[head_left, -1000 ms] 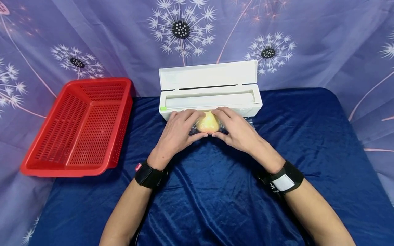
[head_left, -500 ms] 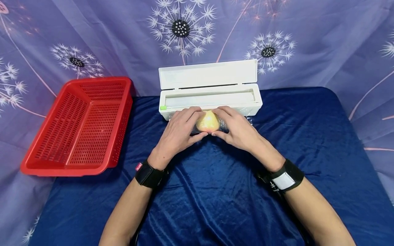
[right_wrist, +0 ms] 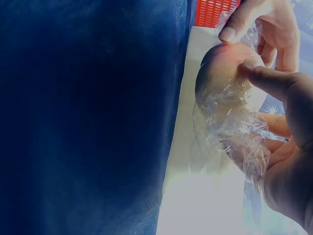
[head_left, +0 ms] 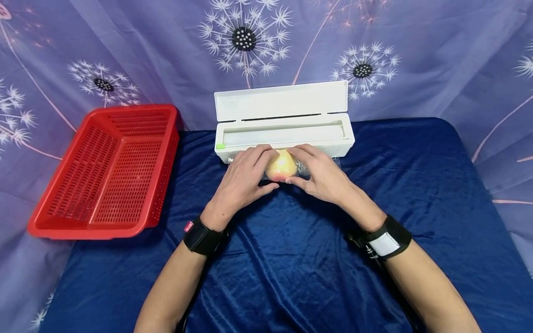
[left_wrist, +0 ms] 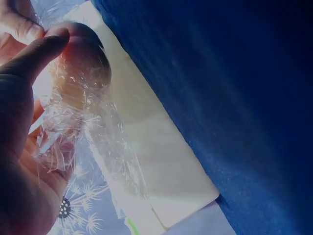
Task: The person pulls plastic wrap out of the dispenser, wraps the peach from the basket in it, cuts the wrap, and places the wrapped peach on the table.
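Observation:
A yellow-pink fruit [head_left: 282, 166] wrapped in clear cling film [left_wrist: 93, 132] sits on the blue cloth [head_left: 291, 259] just in front of the white film dispenser box [head_left: 287, 132]. My left hand [head_left: 245, 178] cups its left side and my right hand [head_left: 318, 175] its right side, fingers curled over the top and thumbs underneath. In the left wrist view my thumb presses the film against the fruit [left_wrist: 80, 63]. The right wrist view shows the fruit [right_wrist: 217, 73] with crumpled film [right_wrist: 239, 132] gathered in my right palm.
The dispenser box has its lid [head_left: 281, 101] standing open at the back, a green slider [head_left: 220, 146] at its left end. A red perforated basket [head_left: 108, 171] sits at the left. Purple dandelion-print fabric [head_left: 416, 55] hangs behind.
Both hands stay on the wrapped fruit; the fingers shifted slightly and the fruit turned a little, showing more pink.

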Motion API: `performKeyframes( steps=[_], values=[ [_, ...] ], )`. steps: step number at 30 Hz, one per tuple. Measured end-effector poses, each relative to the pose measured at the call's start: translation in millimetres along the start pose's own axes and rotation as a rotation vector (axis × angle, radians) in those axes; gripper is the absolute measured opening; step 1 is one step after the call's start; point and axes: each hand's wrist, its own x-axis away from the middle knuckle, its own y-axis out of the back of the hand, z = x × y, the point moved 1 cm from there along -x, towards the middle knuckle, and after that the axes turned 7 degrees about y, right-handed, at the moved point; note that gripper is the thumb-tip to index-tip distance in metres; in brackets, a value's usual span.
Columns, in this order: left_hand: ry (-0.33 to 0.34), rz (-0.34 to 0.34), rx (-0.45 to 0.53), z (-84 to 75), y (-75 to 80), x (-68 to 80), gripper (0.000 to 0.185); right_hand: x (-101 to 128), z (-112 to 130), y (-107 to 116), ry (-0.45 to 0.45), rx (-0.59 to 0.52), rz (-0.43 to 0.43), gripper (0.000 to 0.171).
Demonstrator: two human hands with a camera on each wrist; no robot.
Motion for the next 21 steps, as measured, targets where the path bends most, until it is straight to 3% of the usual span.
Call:
performKeyframes(
  steps=[11,21],
  values=[
    [0.026,0.044,-0.061,-4.1,-4.4,-0.1,0.087,1.9,-0.6,2.0,-0.043,-0.034,0.011,0.063],
    [0.022,0.017,-0.056,-6.1,-3.8,-1.1,0.074,1.7,1.8,4.5,-0.045,-0.011,0.03,0.063]
  ],
)
